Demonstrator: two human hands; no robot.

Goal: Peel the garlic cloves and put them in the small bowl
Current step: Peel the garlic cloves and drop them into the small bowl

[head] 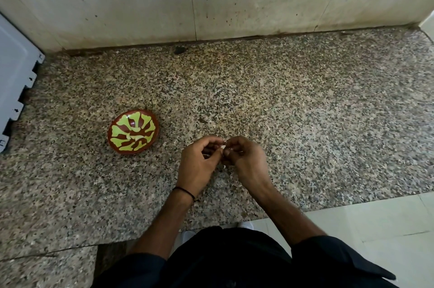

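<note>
Left hand [199,161]: fingers curled, pinching the garlic clove [223,146].
Right hand [246,158]: fingertips pinch the same clove, apparently stripping its skin.
Small bowl [109,134]: on the granite counter [305,123], left of both hands, apart from them.
Bowl contents: a few pale peeled cloves [137,137].
Progress: partly done. This clove is not yet in the bowl, and no other unpeeled cloves are visible.

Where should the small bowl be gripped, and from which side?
Probably the rim of the small bowl, on its right side, thumb over the lip and fingers under the outer wall. It is shallow and wide, sits upright on the counter, and that edge faces the hands. The left hand and right hand both pinch a garlic clove. Keep it level: pale cloves inside.
</note>
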